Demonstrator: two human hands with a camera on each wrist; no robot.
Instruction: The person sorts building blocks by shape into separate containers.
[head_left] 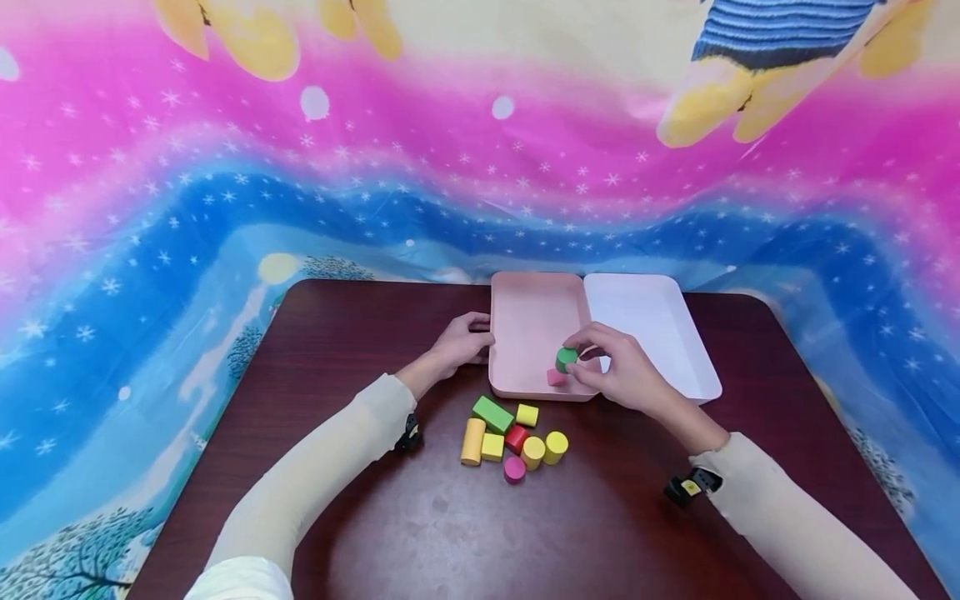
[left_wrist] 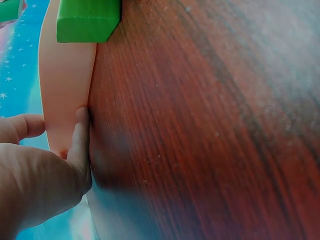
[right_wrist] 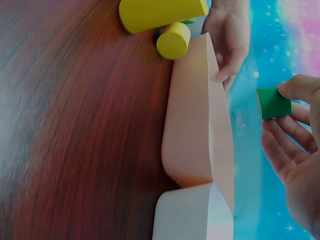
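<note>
My right hand (head_left: 626, 367) pinches a green cylinder block (head_left: 566, 360) between thumb and fingertips, above the near right corner of a pink tray (head_left: 536, 321). In the right wrist view, the green block (right_wrist: 274, 103) is raised above the tray's rim. A small pink block (head_left: 556, 377) lies inside the tray, just below the green one. My left hand (head_left: 459, 343) rests against the tray's left side. The left wrist view has its fingers (left_wrist: 80, 140) stretched along the outer wall, with another digit at the rim.
A white tray (head_left: 648, 333) stands against the pink tray's right side. In front lie a green rectangular block (head_left: 492, 414), yellow cubes (head_left: 492, 447), an orange cylinder (head_left: 472, 442), a red block (head_left: 517, 438), yellow cylinders (head_left: 556, 447) and a magenta cylinder (head_left: 513, 469). A patterned cloth (head_left: 450, 200) hangs behind the table.
</note>
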